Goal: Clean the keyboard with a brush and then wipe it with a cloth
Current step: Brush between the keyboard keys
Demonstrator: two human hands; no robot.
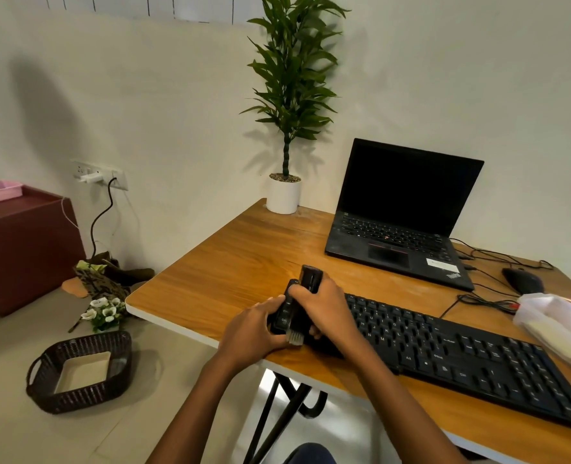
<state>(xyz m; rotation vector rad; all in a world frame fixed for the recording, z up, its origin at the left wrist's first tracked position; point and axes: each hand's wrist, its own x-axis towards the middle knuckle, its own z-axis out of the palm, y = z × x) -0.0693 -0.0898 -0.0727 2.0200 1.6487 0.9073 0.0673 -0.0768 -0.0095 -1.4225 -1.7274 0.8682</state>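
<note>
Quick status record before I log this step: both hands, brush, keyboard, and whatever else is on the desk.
left hand: grips the left end of the keyboard
right hand: grips the brush, bristles down at that same end
keyboard: black, along the near edge of the table
cloth: not identified; a pale wrapped bundle lies at the right edge
behind: open laptop, screen dark; mouse; potted plant
floor: dark basket

It looks like a small office corner. A wooden desk (230, 262) against white walls carries a laptop (401, 212), a keyboard (478, 360), a mouse (521, 280) and a potted plant (283, 195). Left of the desk are a wall socket (100, 174), a cabinet (26, 242) and a basket (76, 400) on the floor.
</note>
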